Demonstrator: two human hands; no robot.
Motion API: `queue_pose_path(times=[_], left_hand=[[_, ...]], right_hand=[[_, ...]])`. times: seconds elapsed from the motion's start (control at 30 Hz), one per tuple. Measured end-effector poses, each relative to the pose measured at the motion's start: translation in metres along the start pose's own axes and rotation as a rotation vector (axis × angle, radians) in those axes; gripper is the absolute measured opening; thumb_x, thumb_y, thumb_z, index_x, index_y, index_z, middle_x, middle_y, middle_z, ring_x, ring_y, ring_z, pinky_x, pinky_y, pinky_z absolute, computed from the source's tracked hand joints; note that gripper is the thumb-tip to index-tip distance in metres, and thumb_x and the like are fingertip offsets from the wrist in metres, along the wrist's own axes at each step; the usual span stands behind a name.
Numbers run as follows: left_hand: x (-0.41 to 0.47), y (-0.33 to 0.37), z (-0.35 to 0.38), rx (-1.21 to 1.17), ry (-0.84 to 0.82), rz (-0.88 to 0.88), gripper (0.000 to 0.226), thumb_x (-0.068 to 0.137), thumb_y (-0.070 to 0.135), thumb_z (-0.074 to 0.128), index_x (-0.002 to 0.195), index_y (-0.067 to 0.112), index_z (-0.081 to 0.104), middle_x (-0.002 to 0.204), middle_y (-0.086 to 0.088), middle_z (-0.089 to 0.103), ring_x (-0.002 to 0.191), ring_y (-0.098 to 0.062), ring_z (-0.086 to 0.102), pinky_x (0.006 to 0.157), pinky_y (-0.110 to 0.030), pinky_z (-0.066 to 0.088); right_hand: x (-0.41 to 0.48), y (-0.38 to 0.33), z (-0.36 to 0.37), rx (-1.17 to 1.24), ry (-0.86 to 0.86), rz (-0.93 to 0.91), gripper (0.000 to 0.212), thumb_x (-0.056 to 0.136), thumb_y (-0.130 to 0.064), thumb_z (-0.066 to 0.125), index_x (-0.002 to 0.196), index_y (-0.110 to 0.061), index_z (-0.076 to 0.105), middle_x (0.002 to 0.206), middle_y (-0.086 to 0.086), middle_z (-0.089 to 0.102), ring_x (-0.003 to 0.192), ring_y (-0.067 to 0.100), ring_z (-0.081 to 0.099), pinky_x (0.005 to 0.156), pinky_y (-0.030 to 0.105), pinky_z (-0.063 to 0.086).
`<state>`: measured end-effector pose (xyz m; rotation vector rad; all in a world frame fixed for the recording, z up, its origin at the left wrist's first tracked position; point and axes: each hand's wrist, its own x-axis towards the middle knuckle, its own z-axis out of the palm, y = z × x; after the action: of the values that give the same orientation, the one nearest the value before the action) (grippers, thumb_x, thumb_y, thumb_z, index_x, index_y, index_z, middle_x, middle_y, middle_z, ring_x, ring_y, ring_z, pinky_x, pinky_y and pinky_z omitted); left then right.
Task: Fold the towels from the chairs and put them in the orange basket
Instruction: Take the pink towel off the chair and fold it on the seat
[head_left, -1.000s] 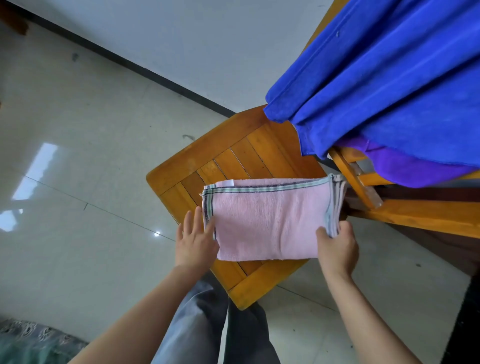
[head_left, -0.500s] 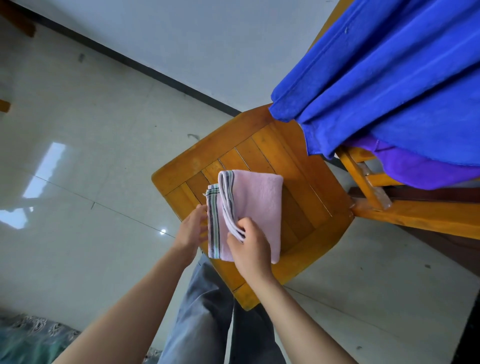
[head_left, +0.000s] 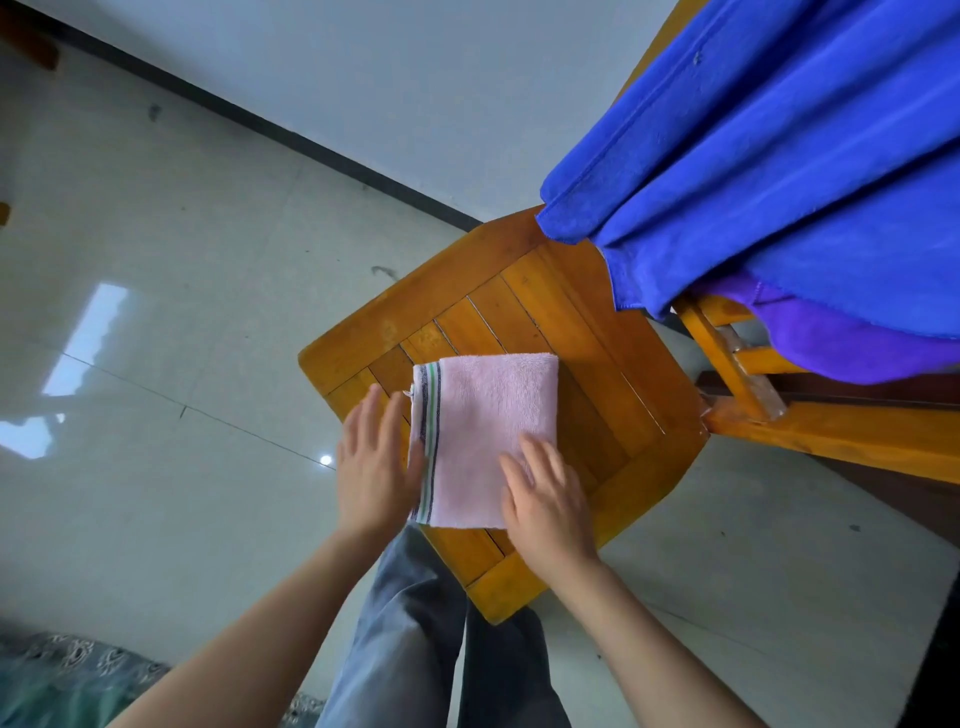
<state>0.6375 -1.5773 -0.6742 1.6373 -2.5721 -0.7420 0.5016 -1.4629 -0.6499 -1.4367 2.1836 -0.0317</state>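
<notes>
Pale floor tiles (head_left: 182, 312) fill the left; then the left hand (head_left: 374, 467) lies flat, fingers straight, against the striped edge of the folded pink towel (head_left: 493, 415), which rests on the wooden chair seat (head_left: 597, 332). The right hand (head_left: 545, 499) presses flat on the towel's near right corner, fingers spread, gripping nothing. Farther right a blue towel (head_left: 779, 182) hangs over a purple towel (head_left: 841, 348).

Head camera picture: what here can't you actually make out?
Orange basket: nowhere in the head view, outside its edges.
Blue towel: cut off by the top and right edges.
Purple towel: mostly covered by the blue towel.
Pink towel: near corner hidden under the right hand; inner layers unseen.
</notes>
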Motion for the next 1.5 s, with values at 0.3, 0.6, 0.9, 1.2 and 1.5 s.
queue_pose_path(times=[0.3,0.6,0.9,1.2,1.5], left_hand=[[-0.025,0.003,0.047,0.448,-0.374,0.438,0.124,0.038,0.072,0.076,0.135,0.009,0.033,0.135,-0.022,0.051,0.122,-0.046,0.047,0.098,-0.056,0.034],[-0.025,-0.010,0.063,0.426,-0.322,0.477,0.133,0.042,0.067,0.077,0.142,0.010,0.012,0.144,-0.020,0.026,0.129,-0.045,0.029,0.102,-0.056,0.028],[-0.017,-0.004,0.054,0.425,-0.254,0.557,0.099,0.045,0.042,0.088,0.125,0.006,0.043,0.125,-0.026,0.057,0.108,-0.050,0.056,0.087,-0.056,0.048],[-0.039,0.010,0.012,0.249,-0.107,0.703,0.060,0.040,0.010,0.093,0.094,-0.003,0.071,0.097,-0.020,0.071,0.087,-0.034,0.070,0.070,-0.047,0.056],[-0.070,0.084,-0.090,0.207,0.134,0.745,0.061,0.055,0.006,0.080,0.106,0.001,0.048,0.094,-0.020,0.070,0.081,-0.032,0.070,0.062,-0.039,0.059]], right_hand=[[0.004,0.048,0.032,-0.277,-0.167,-0.200,0.096,0.049,-0.061,0.080,0.131,-0.023,0.047,0.140,0.015,0.048,0.131,0.035,0.038,0.091,0.050,0.048],[0.002,0.048,0.049,-0.292,-0.019,-0.220,0.111,0.038,-0.037,0.090,0.133,-0.022,0.034,0.139,0.017,0.049,0.129,0.035,0.032,0.092,0.050,0.048],[0.002,0.044,0.044,-0.231,0.124,-0.254,0.055,0.047,-0.017,0.089,0.099,-0.018,0.071,0.113,0.015,0.067,0.106,0.034,0.064,0.077,0.034,0.057],[-0.028,0.038,0.000,-0.150,0.160,-0.312,0.045,0.044,-0.008,0.089,0.085,-0.012,0.070,0.097,0.014,0.069,0.093,0.033,0.068,0.058,0.029,0.057],[-0.071,0.040,-0.119,-0.261,0.485,-0.516,0.023,0.075,-0.004,0.048,0.083,-0.012,0.068,0.091,0.012,0.067,0.088,0.030,0.068,0.046,0.028,0.054]])
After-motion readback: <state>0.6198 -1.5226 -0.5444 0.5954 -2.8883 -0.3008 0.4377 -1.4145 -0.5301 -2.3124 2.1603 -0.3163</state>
